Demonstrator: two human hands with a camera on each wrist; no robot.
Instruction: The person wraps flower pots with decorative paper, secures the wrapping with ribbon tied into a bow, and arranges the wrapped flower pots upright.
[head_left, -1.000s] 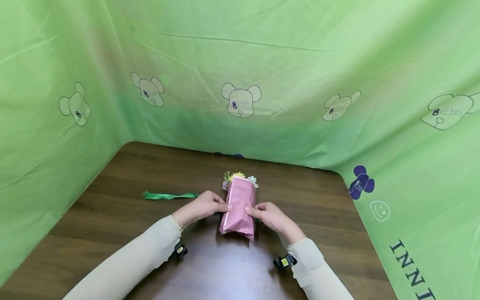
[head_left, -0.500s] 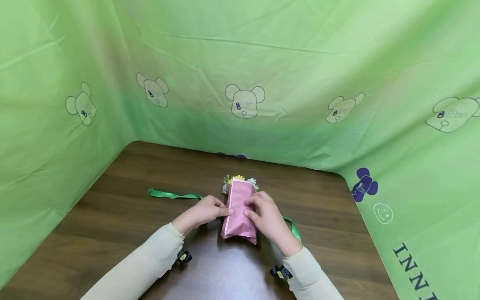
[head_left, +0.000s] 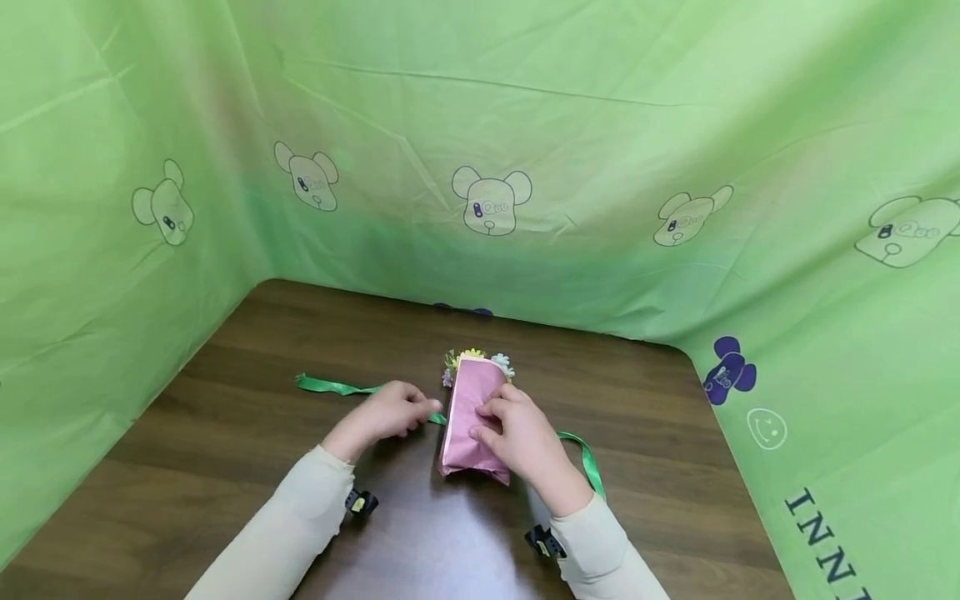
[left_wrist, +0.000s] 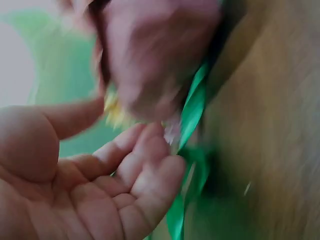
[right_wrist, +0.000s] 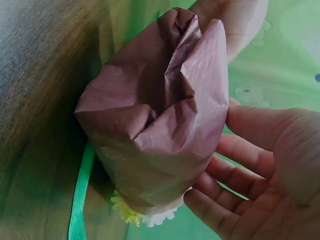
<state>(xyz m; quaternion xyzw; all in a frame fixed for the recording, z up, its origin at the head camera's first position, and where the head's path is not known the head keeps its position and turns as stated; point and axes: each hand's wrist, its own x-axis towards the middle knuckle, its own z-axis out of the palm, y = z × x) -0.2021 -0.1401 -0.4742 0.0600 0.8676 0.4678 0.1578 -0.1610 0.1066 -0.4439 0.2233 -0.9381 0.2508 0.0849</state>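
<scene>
A small bouquet wrapped in pink paper (head_left: 467, 417) lies on the table, with yellow and pale blue flowers (head_left: 501, 362) at its far end. My right hand (head_left: 523, 435) rests on the right part of the wrap, thumb and fingertips against the paper. In the right wrist view the wrap's folded bottom (right_wrist: 150, 115) faces the camera. A green ribbon (head_left: 330, 386) shows on both sides of the bouquet, its middle hidden beneath. Just left of the wrap, over the ribbon, is my left hand (head_left: 390, 410), its thumb apart from its loosely bent fingers and nothing between them.
The brown wooden table (head_left: 225, 450) is enclosed by a green cloth (head_left: 390, 242) printed with bear heads at the back and sides. A small black camera (head_left: 362, 502) sits on the left wrist, another black camera (head_left: 545, 542) on the right.
My left hand has let go of the wrap's left edge and moved left. The right hand has shifted from the wrap's right edge onto its top, baring the ribbon on the right.
</scene>
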